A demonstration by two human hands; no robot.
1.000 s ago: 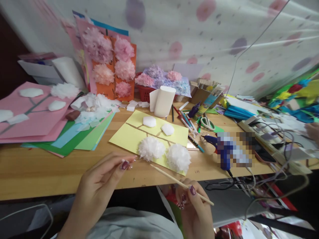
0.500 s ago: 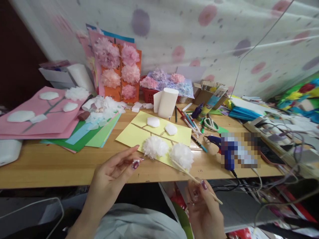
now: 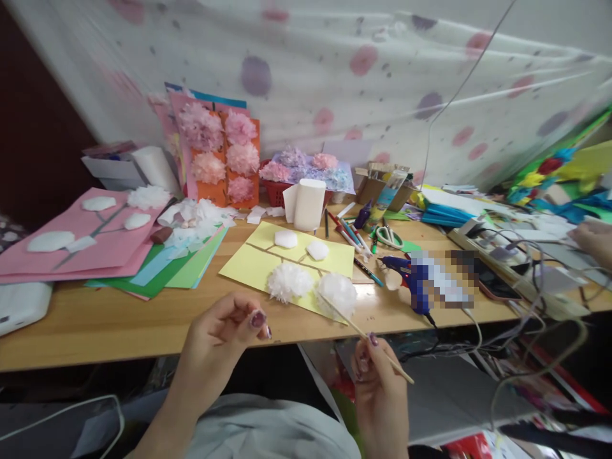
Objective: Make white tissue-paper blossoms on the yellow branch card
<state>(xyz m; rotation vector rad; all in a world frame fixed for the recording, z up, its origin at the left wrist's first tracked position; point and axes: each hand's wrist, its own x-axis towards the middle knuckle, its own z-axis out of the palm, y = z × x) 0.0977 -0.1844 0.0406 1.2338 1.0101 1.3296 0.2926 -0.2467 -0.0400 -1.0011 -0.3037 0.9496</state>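
Over the table's front edge, my left hand (image 3: 224,341) is closed with thumb and fingertips pinched; what lies between them, if anything, is hidden. My right hand (image 3: 382,389) grips a thin wooden stick (image 3: 351,323), whose far end reaches the right-hand fluffy white tissue flower (image 3: 340,290). Beside it sits another white tissue flower (image 3: 289,281). Both are at the near side of a yellow card (image 3: 246,264) with brown branch lines. Two flat white pads (image 3: 285,239) rest on the card's upper part.
A blue glue gun (image 3: 417,280), scissors (image 3: 389,237) and several markers (image 3: 351,233) lie right of the card. White paper stack (image 3: 310,204) stands behind. Pink card (image 3: 109,245) is at left. Another person's hand (image 3: 595,241) is by the power strip (image 3: 514,268) and cables.
My left fingers have curled inward, and the small white bit seen between them no longer shows. The view has shifted slightly. Another person's hand has come in at the right edge.
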